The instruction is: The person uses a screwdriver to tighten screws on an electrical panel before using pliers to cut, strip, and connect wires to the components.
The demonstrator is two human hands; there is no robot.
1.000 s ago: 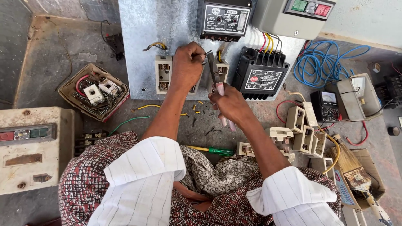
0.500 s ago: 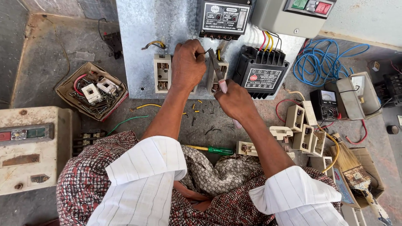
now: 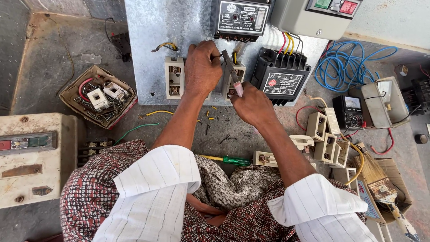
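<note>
My left hand (image 3: pixel 202 68) is closed over a cream fuse holder on a grey metal panel (image 3: pixel 148 40) and pinches a wire end near its top. My right hand (image 3: pixel 253 105) grips a pair of pliers (image 3: pixel 232 71) with pink handles, its jaws pointing up at that wire. Another cream fuse holder (image 3: pixel 174 77) is fixed to the panel left of my left hand. A third fuse holder (image 3: pixel 239 74) shows partly behind the pliers. Two black electrical units (image 3: pixel 239 18) (image 3: pixel 282 78) sit on the panel above and to the right.
A cardboard box of wires and parts (image 3: pixel 98 96) lies at the left. A cream switch box (image 3: pixel 33 157) is at lower left. A green-handled screwdriver (image 3: pixel 226 160) rests by my lap. Loose cream fuse holders (image 3: pixel 324 136), a meter (image 3: pixel 351 110), a blue wire coil (image 3: pixel 345 67) and a brush (image 3: pixel 376 179) are at the right.
My right hand has moved up and left with the pliers toward the fuse holder. My left hand has stayed on the fuse holder.
</note>
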